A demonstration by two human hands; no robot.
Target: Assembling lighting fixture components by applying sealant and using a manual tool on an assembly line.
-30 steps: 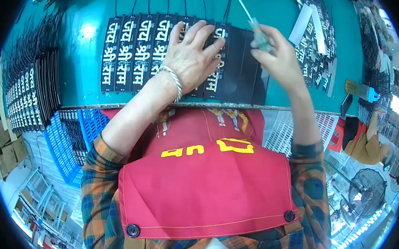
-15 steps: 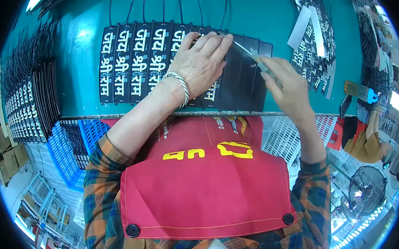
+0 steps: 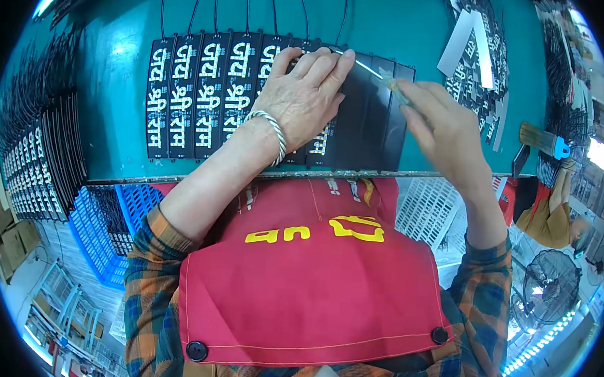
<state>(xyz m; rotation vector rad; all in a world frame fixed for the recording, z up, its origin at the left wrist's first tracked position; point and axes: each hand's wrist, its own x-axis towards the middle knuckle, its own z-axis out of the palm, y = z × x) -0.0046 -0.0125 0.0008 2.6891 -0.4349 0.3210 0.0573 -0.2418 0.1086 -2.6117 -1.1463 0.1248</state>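
A row of slim black panels [image 3: 239, 83] with white lettering lies side by side on the green table, a thin black cable running up from several of them. My left hand [image 3: 304, 86] rests across the right part of the row, its fingers bent and close together over the panels' far edge; what its fingertips hold, if anything, is hidden. In my right hand [image 3: 438, 124] is a screwdriver [image 3: 363, 65] with a translucent handle, its bright shaft pointing left to my left index fingertip. Below the shaft lie plain black panels [image 3: 367, 117] without lettering.
More lettered strips [image 3: 469, 67] lie heaped at the right with pale strips on top. A brush [image 3: 543, 141] lies near the right edge. Stacked panels with cables [image 3: 40, 168] stand at the left. Blue [image 3: 98, 236] and white baskets [image 3: 427, 209] are below the table edge.
The right hand and the screwdriver handle have shifted slightly right. The row's left end sits slightly further left in the picture. The left hand stays in place on the panels.
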